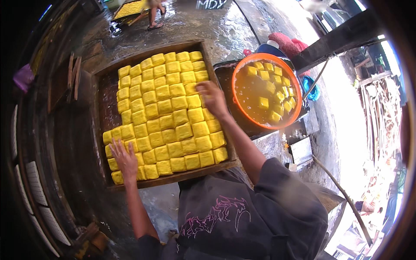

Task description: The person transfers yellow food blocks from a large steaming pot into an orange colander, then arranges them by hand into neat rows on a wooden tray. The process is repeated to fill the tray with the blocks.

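Basically both hands, left (125,158) and right (211,97), lay flat and open on yellow tofu blocks (167,117) filling the wooden tray (104,99), bare strip along its left edge.

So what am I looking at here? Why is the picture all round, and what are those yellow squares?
The picture comes from a small camera worn on a person's head, looking down. Its lens sees very wide, so straight edges bend and the corners go dark.

The two bare arms belong to that person. The left hand lies flat on the yellow blocks at the near left corner of a wooden tray. The right hand touches blocks at the tray's right side. Neither hand grips anything.

The blocks sit packed in rows. Right of the tray, an orange tub holds more yellow blocks floating in yellowish liquid. The ground beyond looks wet.
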`<state>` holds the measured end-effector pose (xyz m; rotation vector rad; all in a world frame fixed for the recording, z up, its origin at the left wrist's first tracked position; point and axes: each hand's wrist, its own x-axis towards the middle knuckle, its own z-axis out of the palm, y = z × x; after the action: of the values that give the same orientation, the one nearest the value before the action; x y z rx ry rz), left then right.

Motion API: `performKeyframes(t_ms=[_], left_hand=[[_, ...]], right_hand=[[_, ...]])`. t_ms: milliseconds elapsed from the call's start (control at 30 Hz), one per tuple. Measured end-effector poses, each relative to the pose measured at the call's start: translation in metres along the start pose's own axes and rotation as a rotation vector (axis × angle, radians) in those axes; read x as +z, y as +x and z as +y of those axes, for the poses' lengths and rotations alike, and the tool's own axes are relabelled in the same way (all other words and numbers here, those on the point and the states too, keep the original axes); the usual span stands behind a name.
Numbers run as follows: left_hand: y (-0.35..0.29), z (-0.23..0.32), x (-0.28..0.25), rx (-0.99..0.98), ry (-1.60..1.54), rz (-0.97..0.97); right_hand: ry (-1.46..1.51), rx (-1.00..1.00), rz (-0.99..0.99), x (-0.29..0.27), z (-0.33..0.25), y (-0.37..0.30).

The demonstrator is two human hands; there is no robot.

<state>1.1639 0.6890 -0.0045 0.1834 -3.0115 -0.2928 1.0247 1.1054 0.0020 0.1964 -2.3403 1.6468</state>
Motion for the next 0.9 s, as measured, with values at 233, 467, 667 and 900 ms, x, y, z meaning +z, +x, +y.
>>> performKeyframes(t_ms=[233,467,667,900], left_hand=[[0.09,0.46,0.123,0.23,-1.628,-0.846],[0.205,0.665,0.297,-0.796,-1.883,-0.851],[0.18,0.613,0.241,-0.331,-2.375,-1.038],[0.09,0.295,0.044,-0.276,-2.368,-0.277]], right_hand=[[-1.172,0.235,-0.09,-0.261,0.198,-0.079],[0.316,0.949,-0.034,-0.313,0.256,-0.092],[1.067,1.097,0.086,-0.315,0.212,-0.076],[1.129,0.646,-0.414,-0.117,0.036,0.036]])
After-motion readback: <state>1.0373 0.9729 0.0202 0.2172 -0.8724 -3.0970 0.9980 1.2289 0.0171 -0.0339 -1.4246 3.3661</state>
